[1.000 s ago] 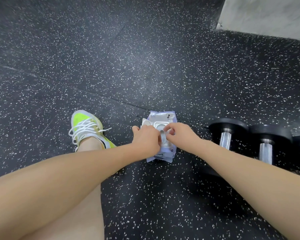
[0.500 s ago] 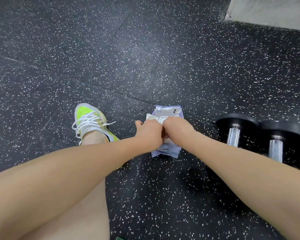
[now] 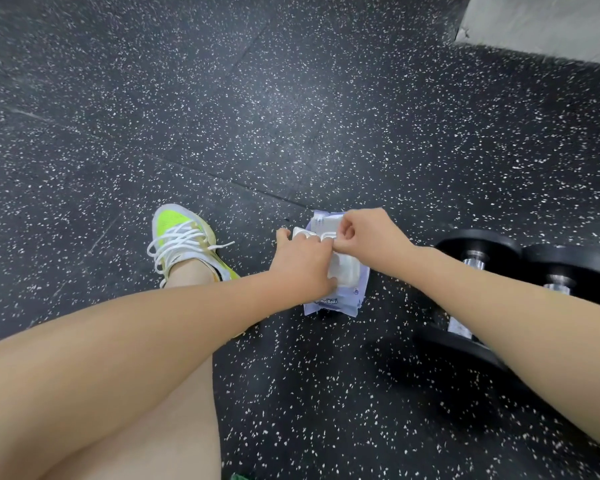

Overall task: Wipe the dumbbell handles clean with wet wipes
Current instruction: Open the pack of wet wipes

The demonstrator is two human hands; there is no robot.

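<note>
Your left hand (image 3: pixel 300 263) grips the wipe pack (image 3: pixel 336 292) on the floor (image 3: pixel 291 116), just beside the dumbbells (image 3: pixel 478 258), with its white lid (image 3: pixel 300 233) flipped open. Your right hand (image 3: pixel 371 237) is curled over the opening, fingertips pinched together; whether they hold a wipe you cannot tell from here. Keep the pack pinned flat and draw one sheet straight up slowly, so it separates from the next. Shut the lid before you reach for the handles (image 3: pixel 473 263).

Black speckled rubber floor (image 3: pixel 291 98); on it a wet wipes pack (image 3: pixel 340 299), dumbbells (image 3: pixel 478 251) to its right, neon-yellow sneaker (image 3: pixel 177 233) to its left.
</note>
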